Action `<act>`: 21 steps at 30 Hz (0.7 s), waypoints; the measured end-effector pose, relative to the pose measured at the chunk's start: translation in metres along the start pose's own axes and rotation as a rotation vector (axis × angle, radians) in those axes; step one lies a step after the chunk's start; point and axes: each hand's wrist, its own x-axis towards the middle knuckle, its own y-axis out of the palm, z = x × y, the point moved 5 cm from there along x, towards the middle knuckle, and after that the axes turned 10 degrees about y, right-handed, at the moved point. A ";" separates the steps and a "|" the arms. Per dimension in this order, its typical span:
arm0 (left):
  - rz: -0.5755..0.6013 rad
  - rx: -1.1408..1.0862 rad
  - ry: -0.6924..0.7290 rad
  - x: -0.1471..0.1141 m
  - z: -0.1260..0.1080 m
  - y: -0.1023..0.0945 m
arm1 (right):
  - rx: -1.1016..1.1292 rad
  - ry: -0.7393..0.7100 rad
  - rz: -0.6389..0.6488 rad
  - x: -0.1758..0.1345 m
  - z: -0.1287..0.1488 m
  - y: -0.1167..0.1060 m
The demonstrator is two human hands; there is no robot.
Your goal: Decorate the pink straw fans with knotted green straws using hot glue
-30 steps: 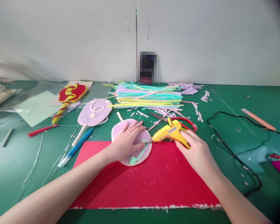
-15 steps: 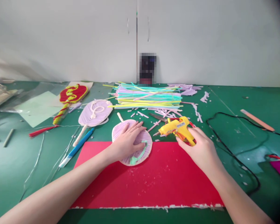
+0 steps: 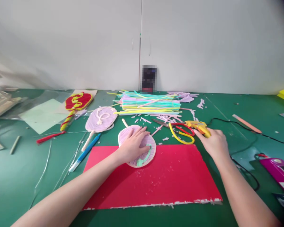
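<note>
the teal strip (image 3: 145, 157) could smear if any glue under it is soft and the left grip (image 3: 132, 148) slides. to the right, the gun (image 3: 197, 125) could drag the scissors (image 3: 170, 128), whose handles lie touching or just beside it, and the cord (image 3: 223, 119) could snag by the right forearm. the left grip is flat, fingers a little spread, resting on the fan (image 3: 142, 157), which lies partly on the red card (image 3: 142, 186), partly on the worktop (image 3: 14, 176). the right grip (image 3: 202, 132) looks closed around the gun's handle.

Lilac disc (image 3: 142, 156) w/ mint strip (image 3: 140, 162) lies flat, yel. glue gun (image 3: 199, 127) to R.
</note>
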 end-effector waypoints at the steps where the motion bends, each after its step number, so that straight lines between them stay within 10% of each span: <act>1: 0.002 -0.004 -0.001 0.000 -0.001 0.000 | -0.039 0.020 -0.045 -0.001 0.004 -0.006; 5: 0.003 -0.012 0.000 -0.001 -0.002 -0.002 | 0.046 -0.204 -0.195 -0.023 0.059 -0.042; 13: -0.014 -0.006 0.011 -0.002 0.001 0.001 | 0.362 -0.940 0.126 -0.117 0.162 -0.046; 21: -0.001 0.002 -0.007 -0.001 0.002 0.003 | 0.481 -0.896 0.298 -0.125 0.144 -0.020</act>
